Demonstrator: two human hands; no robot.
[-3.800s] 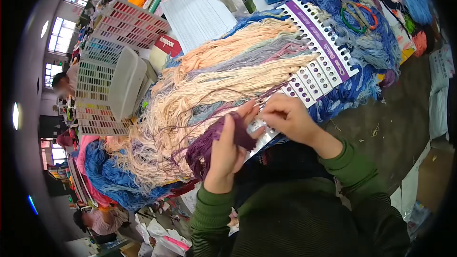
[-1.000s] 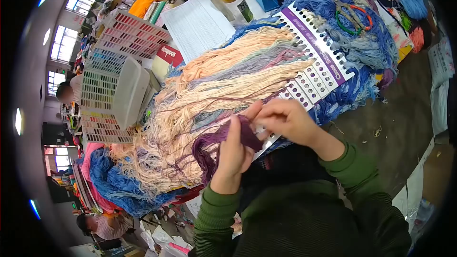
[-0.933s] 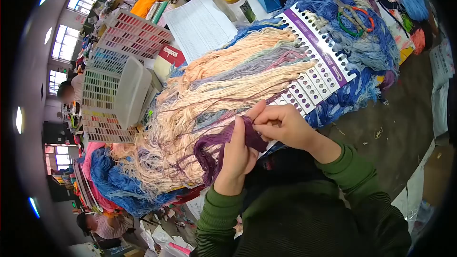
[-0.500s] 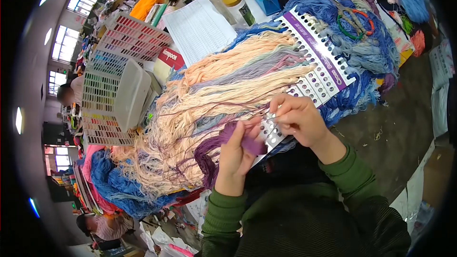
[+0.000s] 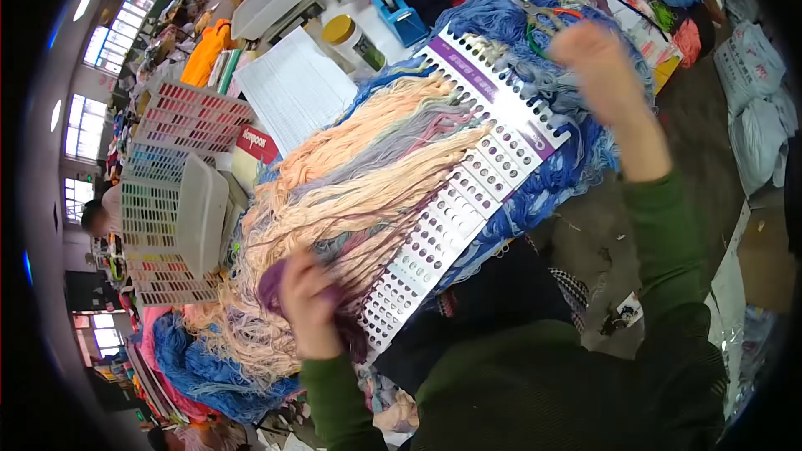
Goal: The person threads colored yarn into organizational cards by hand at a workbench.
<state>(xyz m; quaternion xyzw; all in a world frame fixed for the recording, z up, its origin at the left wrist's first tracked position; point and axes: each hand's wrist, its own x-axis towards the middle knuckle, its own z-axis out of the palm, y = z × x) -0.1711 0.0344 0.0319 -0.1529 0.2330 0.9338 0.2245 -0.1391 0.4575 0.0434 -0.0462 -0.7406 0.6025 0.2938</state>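
Observation:
My left hand (image 5: 307, 301), blurred, is closed around a skein of purple thread (image 5: 274, 286) over the lower end of the thread bundle. A long white card (image 5: 455, 215) with a purple band and rows of holes lies slantwise on the heap. Peach, lilac, pink and mauve embroidery threads (image 5: 351, 175) hang from its holes toward the left. Up at the right, my right hand (image 5: 597, 67) is beside the scissors (image 5: 525, 7) with red and green handles, which lie on blue yarn (image 5: 489, 4). Motion smears its fingers, and it partly covers the handles.
A shade chart of small color samples (image 5: 171, 188) stands left, by a clear plastic bin (image 5: 202, 213). Behind the threads are a printed sheet (image 5: 292, 88), a yellow-lidded jar (image 5: 355, 43) and a blue tape dispenser (image 5: 398, 17). Another person (image 5: 104, 210) is far left.
My right hand has left the card and swung up right to the scissors. My left hand has moved down left with the purple skein. The view has shifted, showing more of the card.

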